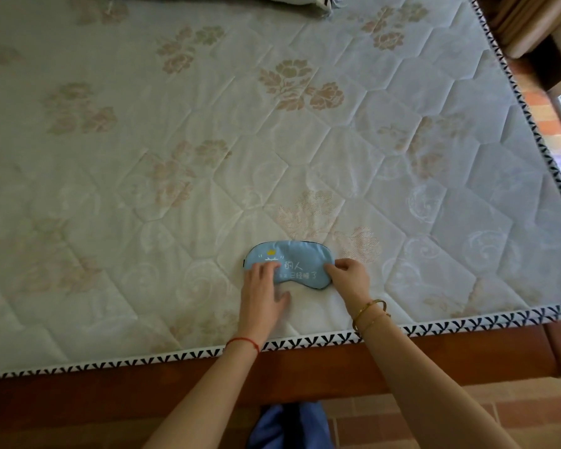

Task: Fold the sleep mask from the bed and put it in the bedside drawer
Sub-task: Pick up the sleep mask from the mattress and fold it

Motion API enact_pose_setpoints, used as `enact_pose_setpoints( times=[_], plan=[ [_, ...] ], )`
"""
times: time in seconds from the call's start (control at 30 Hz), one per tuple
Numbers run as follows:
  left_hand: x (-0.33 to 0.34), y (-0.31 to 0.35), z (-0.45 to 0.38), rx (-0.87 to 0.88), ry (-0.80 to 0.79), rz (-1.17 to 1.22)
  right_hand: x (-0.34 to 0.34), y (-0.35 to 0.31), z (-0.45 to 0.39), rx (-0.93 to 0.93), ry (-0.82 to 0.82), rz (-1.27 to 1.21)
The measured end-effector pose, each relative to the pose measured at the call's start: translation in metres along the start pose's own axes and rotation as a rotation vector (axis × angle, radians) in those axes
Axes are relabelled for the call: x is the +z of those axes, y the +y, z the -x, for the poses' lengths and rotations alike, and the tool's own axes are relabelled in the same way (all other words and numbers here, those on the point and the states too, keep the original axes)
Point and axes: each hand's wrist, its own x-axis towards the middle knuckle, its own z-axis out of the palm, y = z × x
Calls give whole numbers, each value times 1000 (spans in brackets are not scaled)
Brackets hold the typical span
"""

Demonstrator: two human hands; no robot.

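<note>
So the light blue sleep mask (287, 265) lies flat and unfolded on the mattress (208, 140), lower middle of the frame, near the bed's front edge. Left hand (262, 288) rests open on its left end, fingers spread flat. Right hand (348, 275) pinches the mask's right end. Some folded fabric (221, 3) sits at the top edge, well apart.

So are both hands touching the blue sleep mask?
Touching. The head view shows the left hand with fingers flat on the sleep mask's left end, and the right hand with fingertips on its right end. The mask lies unfolded on the mattress.
</note>
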Motion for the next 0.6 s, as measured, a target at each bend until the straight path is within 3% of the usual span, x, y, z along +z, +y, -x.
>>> enact_pose_setpoints(
  times=[0.17,0.27,0.43,0.5,0.6],
  plan=[
    [8,24,-1,41,11,19,-6,-26,15,33,-258,-411],
    [2,44,-1,7,104,275,-12,-51,32,-82,-300,-474],
    [-17,60,-1,-135,281,761,-14,-81,56,-264,-449,-442],
    [-17,52,-1,-236,248,859,-6,-83,59,-277,-482,-369],
    [-13,33,0,-388,133,944,10,-69,55,-272,-390,-174]
  ],
)
